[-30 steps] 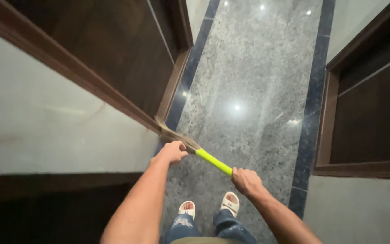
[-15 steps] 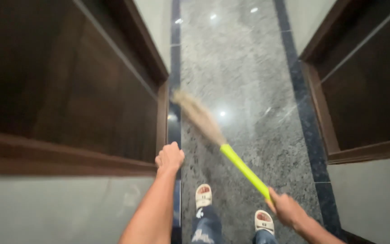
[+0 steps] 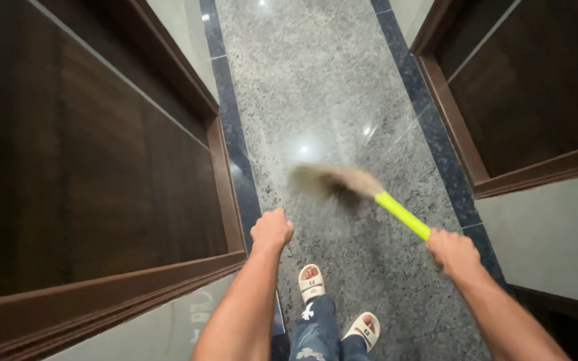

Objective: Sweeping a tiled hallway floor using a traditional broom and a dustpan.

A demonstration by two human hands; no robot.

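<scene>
My right hand (image 3: 453, 253) grips the bright yellow-green handle of a soft grass broom (image 3: 362, 190). The broom's tan bristle head is blurred and sweeps low over the speckled grey granite floor (image 3: 316, 80), pointing left. My left hand (image 3: 272, 230) is a closed fist with nothing in it, held out in front of me beside the dark wooden door frame (image 3: 225, 194). My feet in cream slippers (image 3: 312, 284) stand just below the hands.
A narrow corridor with dark blue border strips (image 3: 225, 100) runs ahead. Dark wooden doors (image 3: 88, 167) stand on the left, with another door (image 3: 536, 87) on the right. White wall (image 3: 550, 227) lies at the lower right.
The broom head has swept from the left door frame out over the middle of the floor. My left hand has come off the handle; only my right hand holds it now.
</scene>
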